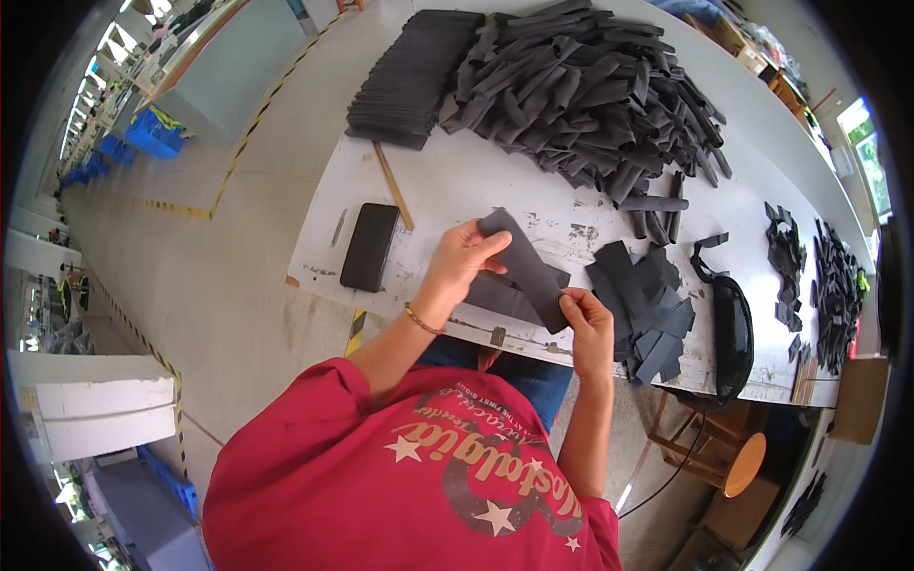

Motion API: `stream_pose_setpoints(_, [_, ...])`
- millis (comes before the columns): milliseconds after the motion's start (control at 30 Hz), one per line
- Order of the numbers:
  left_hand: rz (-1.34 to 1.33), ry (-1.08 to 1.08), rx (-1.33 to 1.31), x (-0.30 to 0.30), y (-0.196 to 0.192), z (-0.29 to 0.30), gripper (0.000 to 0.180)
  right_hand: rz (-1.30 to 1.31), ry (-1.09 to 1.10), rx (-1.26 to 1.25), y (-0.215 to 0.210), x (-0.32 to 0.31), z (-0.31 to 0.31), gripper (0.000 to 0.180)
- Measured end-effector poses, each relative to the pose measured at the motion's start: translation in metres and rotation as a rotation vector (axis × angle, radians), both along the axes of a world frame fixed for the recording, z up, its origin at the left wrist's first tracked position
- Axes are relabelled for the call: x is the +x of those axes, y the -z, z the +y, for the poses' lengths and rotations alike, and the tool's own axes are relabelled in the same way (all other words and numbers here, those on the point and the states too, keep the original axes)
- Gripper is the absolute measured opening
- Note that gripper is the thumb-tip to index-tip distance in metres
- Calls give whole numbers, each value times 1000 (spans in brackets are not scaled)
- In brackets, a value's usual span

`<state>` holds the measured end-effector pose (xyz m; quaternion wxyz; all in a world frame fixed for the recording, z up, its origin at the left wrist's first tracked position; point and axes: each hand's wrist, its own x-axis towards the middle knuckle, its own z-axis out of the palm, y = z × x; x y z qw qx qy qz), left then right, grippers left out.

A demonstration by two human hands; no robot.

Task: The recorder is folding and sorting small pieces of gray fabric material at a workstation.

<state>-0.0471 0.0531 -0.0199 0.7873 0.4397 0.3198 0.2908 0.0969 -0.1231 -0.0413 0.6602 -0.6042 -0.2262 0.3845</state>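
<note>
Head camera view: across a white worktable (452,176), a heap of loosely curled dark-grey strips (581,95) sprawls at the far side (a neatly layered row (414,81) lies beside it), with a smaller pile of flat cut pieces (647,309) to the worker's right. To an onlooker, the single dark-grey strip (530,269) looks light, soft and hard to damage, best held by its ends. It slants above the table's near edge between both hands, the left hand (464,257) pinching its upper end, the right hand (588,324) its lower.
</note>
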Motion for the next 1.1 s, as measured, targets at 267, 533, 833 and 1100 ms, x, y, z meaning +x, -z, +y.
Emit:
stream_pose_setpoints(267, [496, -8, 537, -74, 50, -21, 22, -406, -101, -363, 10, -7, 5, 14])
stream_pose_setpoints(533, [543, -183, 689, -66, 67, -27, 23, -594, -63, -415, 16, -10, 13, 17])
stream_pose_setpoints(833, [679, -130, 718, -59, 77, -24, 32, -1009, -7, -470, 20, -12, 16, 25])
stream_pose_setpoints(1100, [593, -223, 855, -51, 48, -15, 28, -1090, 349, -455, 23, 110, 57, 13])
